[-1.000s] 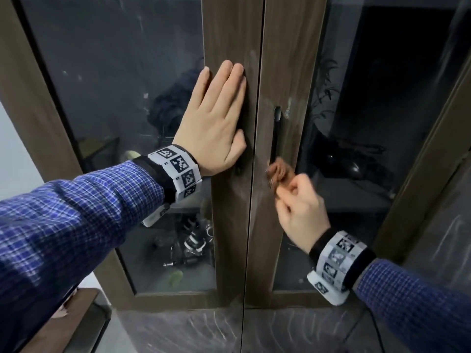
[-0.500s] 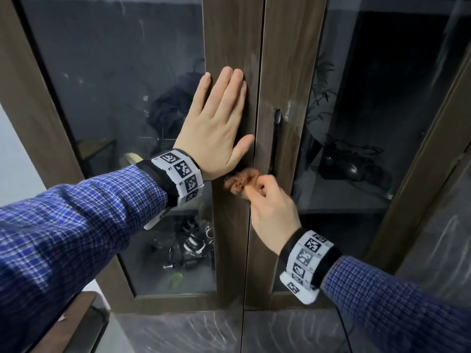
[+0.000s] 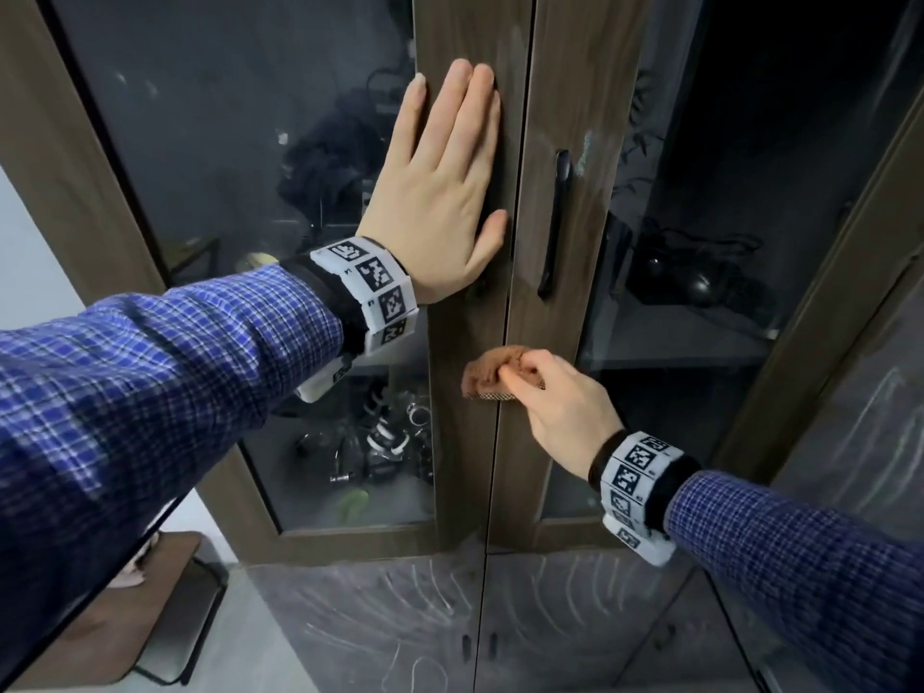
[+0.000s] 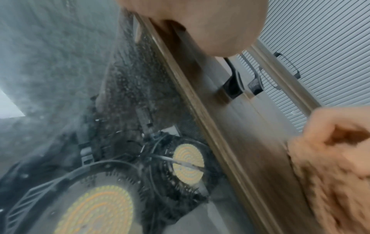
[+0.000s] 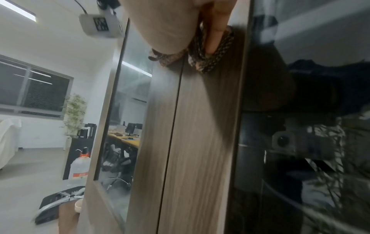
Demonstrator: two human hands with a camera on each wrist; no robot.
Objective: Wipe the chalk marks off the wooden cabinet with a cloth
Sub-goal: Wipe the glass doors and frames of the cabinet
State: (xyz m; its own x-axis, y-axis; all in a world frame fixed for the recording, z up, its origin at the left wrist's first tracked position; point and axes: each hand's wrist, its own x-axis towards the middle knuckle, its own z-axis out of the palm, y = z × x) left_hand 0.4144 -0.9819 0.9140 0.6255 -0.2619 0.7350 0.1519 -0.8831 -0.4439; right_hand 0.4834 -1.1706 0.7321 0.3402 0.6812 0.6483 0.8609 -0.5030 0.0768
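- A person's right hand [image 3: 560, 412] bunches a brown cloth [image 3: 492, 375] in a clenched grip and presses it on the wooden cabinet [image 3: 465, 442], across the seam [image 3: 500, 442] between the two glass doors, below the black handle [image 3: 555, 227].
- The left hand [image 3: 445, 182] lies flat and released, fingers straight, on the left door's upright, bracing it.
- Chalk marks [image 3: 586, 152] show pale beside the handle on the right door; more chalk arcs [image 3: 400, 607] cover the lower doors and a side panel [image 3: 880, 432] at far right, so by appearance much of the job remains.
- Risk: the cloth is wadded small, so each pass likely covers a narrow band and may smear dust rather than lift it.
- Risk: with the cloth straddling the seam, a hard push could rock the unbraced right door, or snag fabric in the gap.
- Risk: a stroke carried upward could catch the handle and pull the cloth out of the fingers.
- Risk: drifting sideways would drag chalk onto the glass [image 3: 675, 392], which already looks dusty in the left wrist view.
- Risk: the marks by the handle sit in a tight spot and are easily missed.
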